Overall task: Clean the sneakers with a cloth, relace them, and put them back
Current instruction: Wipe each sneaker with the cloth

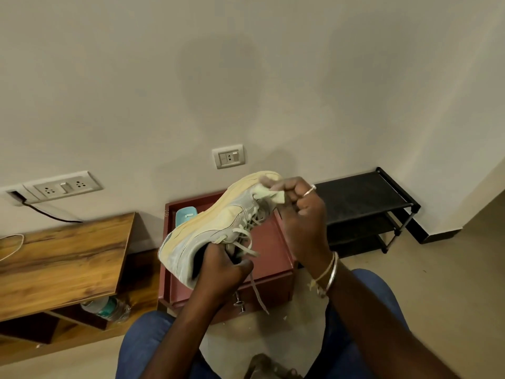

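Observation:
A pale grey sneaker [216, 228] with a cream sole is held up in the air on its side, sole turned to the upper left. My left hand [221, 272] grips it at the heel opening. My right hand [303, 214] pinches a small pale green cloth [273, 194] against the toe end. Loose pale laces [246, 251] hang from the eyelets, one end dangling down past my left wrist. A second shoe, dark and blurred [270, 367], lies on the floor between my knees.
Under the sneaker stands a reddish-brown bedside cabinet [273, 258] with a teal object [184, 216] on top. A black shoe rack [366, 206] stands at the right wall. A wooden table [60, 258] with a plastic bottle [109, 310] below is on the left.

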